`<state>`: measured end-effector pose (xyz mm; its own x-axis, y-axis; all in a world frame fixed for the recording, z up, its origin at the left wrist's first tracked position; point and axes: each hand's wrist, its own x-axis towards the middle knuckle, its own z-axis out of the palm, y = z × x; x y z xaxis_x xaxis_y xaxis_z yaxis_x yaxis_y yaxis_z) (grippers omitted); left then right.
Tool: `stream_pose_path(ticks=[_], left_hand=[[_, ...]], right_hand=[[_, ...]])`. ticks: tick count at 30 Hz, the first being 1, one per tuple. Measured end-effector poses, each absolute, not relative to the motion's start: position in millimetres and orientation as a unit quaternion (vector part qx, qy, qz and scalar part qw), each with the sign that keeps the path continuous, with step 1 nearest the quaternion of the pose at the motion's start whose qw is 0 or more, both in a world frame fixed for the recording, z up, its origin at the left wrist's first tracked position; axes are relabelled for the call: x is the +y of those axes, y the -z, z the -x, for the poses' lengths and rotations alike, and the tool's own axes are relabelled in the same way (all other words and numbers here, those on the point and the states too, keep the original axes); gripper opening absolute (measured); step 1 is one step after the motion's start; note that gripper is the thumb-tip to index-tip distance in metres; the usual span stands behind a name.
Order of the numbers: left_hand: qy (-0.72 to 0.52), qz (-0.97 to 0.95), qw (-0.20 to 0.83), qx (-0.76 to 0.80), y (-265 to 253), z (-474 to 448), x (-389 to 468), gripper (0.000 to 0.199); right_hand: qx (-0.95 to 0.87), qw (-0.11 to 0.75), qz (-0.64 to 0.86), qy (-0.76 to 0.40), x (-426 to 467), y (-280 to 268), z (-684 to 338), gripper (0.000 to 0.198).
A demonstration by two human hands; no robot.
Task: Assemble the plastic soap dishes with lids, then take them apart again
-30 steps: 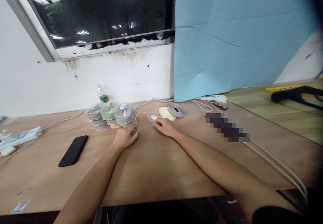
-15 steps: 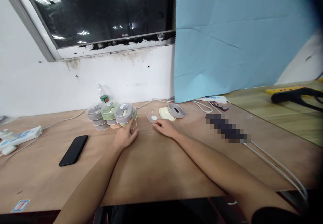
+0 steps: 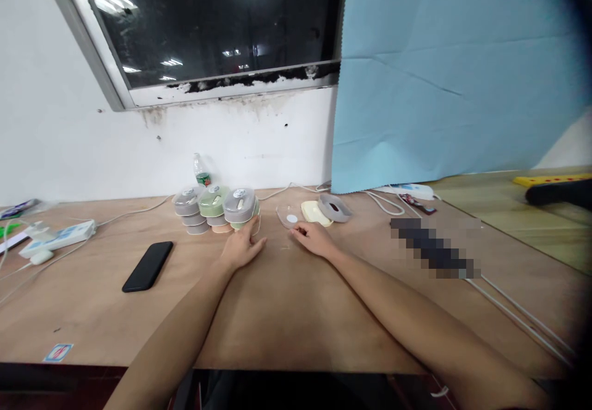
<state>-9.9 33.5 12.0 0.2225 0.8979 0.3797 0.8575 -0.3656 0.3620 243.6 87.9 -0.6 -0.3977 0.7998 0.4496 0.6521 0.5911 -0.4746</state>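
While both hands work close to the table, everything below is placed off the container stack (image 3: 213, 205): three columns side by side, see-through tops, upper boxes grey, green, grey from left to right, with grey, peach and green showing lower down. Left hand (image 3: 241, 248) is just in front of the stack's right column, palm down, forefinger pointing up at the lower box, thumb spread out to the right; can't tell if the fingertip touches. Nothing seen in that hand. Right hand (image 3: 315, 238) is right of the stack, fingers curled in, thumb and forefinger tips near each other at the near edge of the clear lid (image 3: 285, 214); can't tell whether they pinch it. Lid lies on the table right of the stack, white disc (image 3: 291, 219) on it. Further right of the stack, past the lid: cream piece (image 3: 315, 213), then grey tub (image 3: 343, 214) tilted against its right side, with a dark oval in the tub's floor. Bottle (image 3: 202, 172) stands behind the stack, by the wall. Black phone (image 3: 148, 266) lies left of the stack and nearer the person; white power strip (image 3: 60, 238) is further left. Well right of the stack: dark pixelated object (image 3: 432, 250), details unreadable. Blue cloth (image 3: 444, 89) hangs behind, also right of the stack.
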Motion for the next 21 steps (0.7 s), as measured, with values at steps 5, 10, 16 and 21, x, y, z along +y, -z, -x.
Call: stream_pose_path(ticks=[5, 10, 16, 21], left_hand=[[-0.252, -0.792, 0.045, 0.555, -9.0, 6.2, 29.0, 0.065], [-0.193, -0.843, 0.08, 0.495, -5.9, 1.6, 24.3, 0.05], [-0.183, -0.847, 0.088, 0.491, -4.8, 2.2, 24.2, 0.048], [-0.193, -0.853, 0.087, 0.476, -4.7, 3.4, 26.2, 0.045]], right_hand=[[-0.816, 0.352, 0.449, -0.097, 88.9, 2.9, -245.0, 0.028], [-0.776, 0.405, 0.483, -0.03, 95.6, -0.6, -254.8, 0.028], [-0.749, 0.411, 0.518, 0.021, 121.7, 0.3, -303.1, 0.02], [-0.657, 0.407, 0.633, 0.044, 140.4, 7.1, -336.7, 0.013]])
